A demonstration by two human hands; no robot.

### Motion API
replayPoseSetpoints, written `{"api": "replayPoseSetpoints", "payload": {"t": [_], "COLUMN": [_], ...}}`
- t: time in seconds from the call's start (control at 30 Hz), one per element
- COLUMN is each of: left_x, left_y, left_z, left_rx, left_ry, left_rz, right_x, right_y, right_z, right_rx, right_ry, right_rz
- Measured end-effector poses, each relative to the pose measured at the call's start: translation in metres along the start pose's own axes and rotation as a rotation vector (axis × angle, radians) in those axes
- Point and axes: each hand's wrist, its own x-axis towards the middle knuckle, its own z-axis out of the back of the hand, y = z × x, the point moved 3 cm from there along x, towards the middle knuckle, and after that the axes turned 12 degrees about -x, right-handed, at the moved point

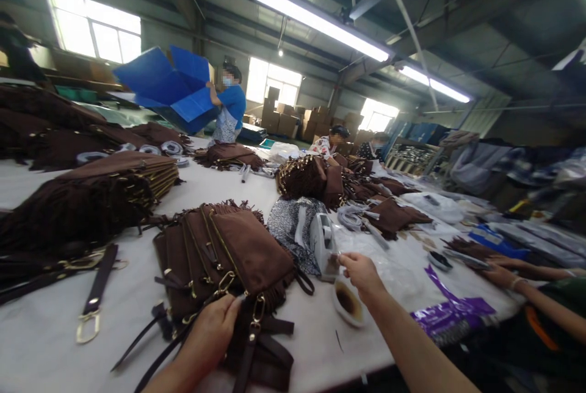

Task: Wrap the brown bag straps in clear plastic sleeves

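Note:
A stack of brown fringed bags with gold zippers lies in front of me. My left hand is closed at the stack's near edge, on a brown bag beside its gold clasp; some of its fingers are hidden. Dark straps hang around that hand. To the right, a grey tape dispenser stands against a speckled black-and-white cloth. My right hand pinches the tape at the dispenser's front end. Just below that hand sits a white dish with brown liquid.
More brown bags are piled at left, near a loose strap with a gold buckle. A purple plastic packet lies at right, near another person's hands. Across the table, a person holds a large blue sheet box.

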Motion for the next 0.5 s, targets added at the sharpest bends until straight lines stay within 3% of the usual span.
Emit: {"api": "replayPoseSetpoints", "payload": {"t": [0.2,0.37,0.5], "left_x": [0.0,-0.007,0.0], "left_y": [0.002,0.007,0.02], "left_z": [-0.004,-0.004,-0.006], "left_rx": [0.034,-0.01,0.003], "left_ry": [0.003,-0.036,0.028], "left_rz": [-0.02,-0.017,0.023], "right_x": [0.006,0.007,0.009], "right_y": [-0.004,0.015,0.003], "right_z": [-0.006,0.002,-0.001], "right_rx": [-0.199,-0.352,-0.395], "right_ry": [0.056,0.022,0.079], "right_rz": [0.02,0.187,0.293]}}
